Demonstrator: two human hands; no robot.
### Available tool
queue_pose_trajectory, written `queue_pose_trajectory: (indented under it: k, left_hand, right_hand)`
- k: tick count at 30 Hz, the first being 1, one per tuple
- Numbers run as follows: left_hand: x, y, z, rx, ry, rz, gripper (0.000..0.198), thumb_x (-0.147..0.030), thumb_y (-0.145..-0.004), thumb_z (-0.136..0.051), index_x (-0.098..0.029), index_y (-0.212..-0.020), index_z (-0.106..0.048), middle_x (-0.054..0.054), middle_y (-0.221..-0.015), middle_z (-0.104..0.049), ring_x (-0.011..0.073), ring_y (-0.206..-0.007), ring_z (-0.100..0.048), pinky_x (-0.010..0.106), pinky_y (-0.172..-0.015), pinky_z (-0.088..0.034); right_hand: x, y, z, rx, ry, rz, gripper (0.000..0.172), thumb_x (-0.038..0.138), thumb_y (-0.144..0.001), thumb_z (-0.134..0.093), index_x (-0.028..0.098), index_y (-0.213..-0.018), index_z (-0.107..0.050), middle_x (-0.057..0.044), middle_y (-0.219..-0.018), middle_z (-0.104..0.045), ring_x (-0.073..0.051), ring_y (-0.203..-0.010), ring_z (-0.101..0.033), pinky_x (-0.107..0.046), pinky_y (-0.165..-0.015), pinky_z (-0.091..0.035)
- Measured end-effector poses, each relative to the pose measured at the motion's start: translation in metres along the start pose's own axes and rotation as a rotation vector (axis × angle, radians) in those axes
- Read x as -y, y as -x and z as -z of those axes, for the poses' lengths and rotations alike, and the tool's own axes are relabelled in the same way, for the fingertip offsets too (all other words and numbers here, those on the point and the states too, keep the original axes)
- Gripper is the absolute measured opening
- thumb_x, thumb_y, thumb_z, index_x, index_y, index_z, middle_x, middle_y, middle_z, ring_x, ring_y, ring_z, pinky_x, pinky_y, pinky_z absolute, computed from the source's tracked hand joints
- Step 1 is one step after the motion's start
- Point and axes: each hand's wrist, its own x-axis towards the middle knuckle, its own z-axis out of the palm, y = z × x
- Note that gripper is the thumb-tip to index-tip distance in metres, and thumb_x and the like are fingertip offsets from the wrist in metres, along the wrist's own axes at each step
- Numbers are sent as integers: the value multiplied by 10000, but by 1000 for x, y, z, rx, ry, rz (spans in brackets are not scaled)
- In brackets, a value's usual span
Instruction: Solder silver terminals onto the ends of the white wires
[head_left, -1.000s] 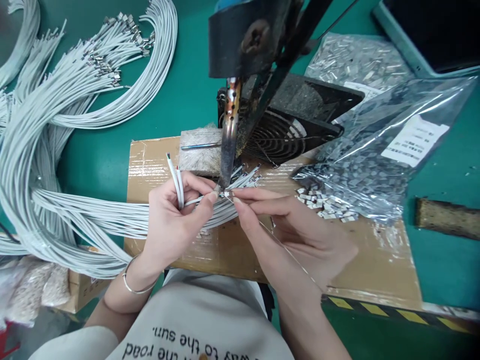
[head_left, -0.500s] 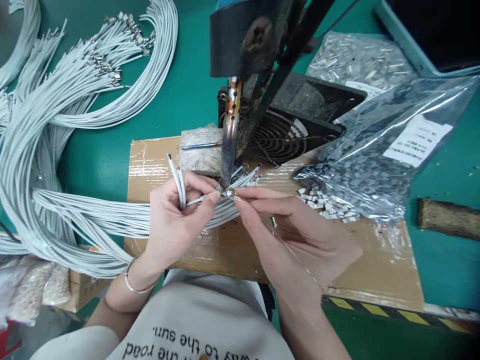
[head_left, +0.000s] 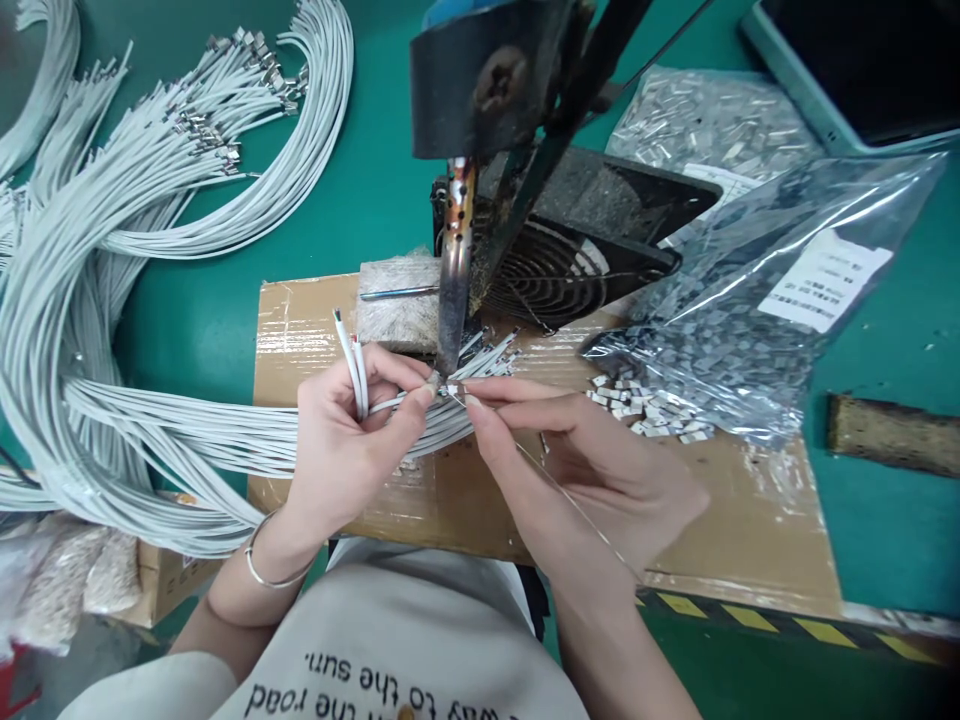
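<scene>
My left hand is closed on white cables, pinching an end between thumb and forefinger under the soldering iron. Other cable ends stick up between its fingers. My right hand is also closed, with a thin solder wire running back from its fingertips across the palm. A small metal connector sits between the two hands' fingertips, close below the iron's tip. Exactly which fingers touch it is too small to tell. Beneath my hands lies a bundle of white cables.
The iron hangs from a dark stand before a black fan. Loose connectors lie right of my hands on the cardboard, beside a bag of dark parts. More cable bundles fill the left side.
The view has shifted slightly. Both hands keep the same grip at the iron's tip, with hardly any visible movement.
</scene>
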Motion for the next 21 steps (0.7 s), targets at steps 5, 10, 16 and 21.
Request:
queue_pose_trajectory:
  k: [5, 10, 16, 21]
  left_hand:
    - [0, 1, 0, 9, 15, 25, 151, -86, -760, -837, -187, -712, -736, 31, -815, -772, 123, -664, -627, 215, -490, -392]
    - [4, 5, 1, 55, 53, 69, 113, -155, -820, -828, -190, -760, -739, 46, -858, -789, 150, -717, -681, 234, -572, -486]
    - [6, 22, 6, 121, 42, 168, 137, -279, -893, -802, -197, -806, -734, 33, -777, -743, 121, -574, -558, 240, -472, -363]
    - [8, 37, 10, 248, 71, 236, 155, -312, -937, -777, -202, -846, -718, -28, -649, -583, 81, -501, -340, 239, -455, -267]
  right_hand:
    - [4, -1, -4, -54, -4, -57, 183, 119, -879, -794, 273, -787, -754, 26, -920, -841, -179, -829, -791, -355, -801, -608]
    - [1, 1, -2, -46, -22, -53, 147, 145, -915, -770, 258, -826, -738, 4, -938, -835, -190, -851, -792, -350, -809, -614]
    - [-9, 6, 13, 35, 202, -27, 131, 218, -1028, -653, 258, -951, -751, 27, -810, -751, -136, -745, -694, -289, -750, -559]
    - [-7, 11, 18, 173, 111, -50, 259, 220, -998, -686, 220, -743, -641, 42, -682, -615, -113, -648, -557, -263, -647, -483]
